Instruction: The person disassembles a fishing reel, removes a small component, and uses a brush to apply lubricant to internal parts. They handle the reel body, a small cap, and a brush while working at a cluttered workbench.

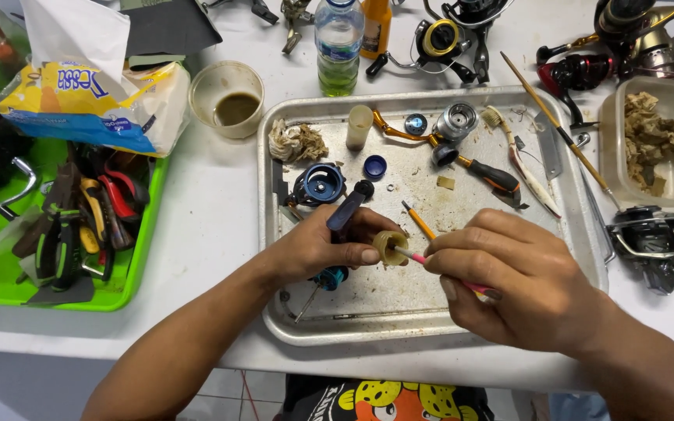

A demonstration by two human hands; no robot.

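Note:
My left hand [317, 248] grips a small fishing reel body [335, 274] with a dark blue handle and pinches a round yellowish cap-like part [388, 246] at its fingertips. My right hand [509, 277] holds a thin pink-handled tool [411, 256] whose tip pokes into that yellowish part. Both hands hover over a dented metal tray [431, 308]. An orange-handled stick [421, 222] lies on the tray just behind the fingers.
On the tray lie a blue spool [319, 185], a blue cap [374, 167], a silver spool [457, 121], a screwdriver [491, 175] and a dirty rag [296, 143]. A green tool tray [79, 226] sits left, a cup of brown liquid [228, 99] behind, reels [653, 238] right.

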